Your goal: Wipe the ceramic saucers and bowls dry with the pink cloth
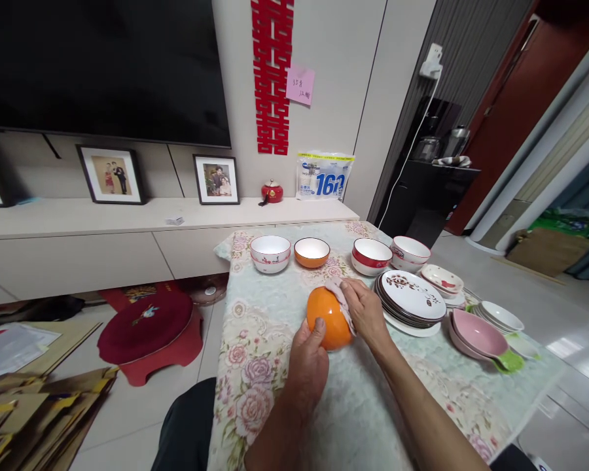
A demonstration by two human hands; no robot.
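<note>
An orange bowl (330,324) is tilted on its side above the table, its glossy outside facing me. My left hand (310,353) grips the bowl's near left edge, thumb laid on the orange surface. On the far right side, my right hand (363,307) presses a pale pink cloth (342,297) against the bowl, fingers closed over the cloth. Behind the bowl stands another orange bowl (312,253) with a white inside. To its left sits a stack of white bowls (270,254) with red rims. A stack of plates (412,297) with brown patterns lies right of my right hand.
A floral tablecloth (255,386) covers the table. At the right are red-and-white bowls (372,256), white bowls (410,253), pink bowls (480,333) with green handles and small white bowls (501,316). A red stool (150,330) stands left of the table.
</note>
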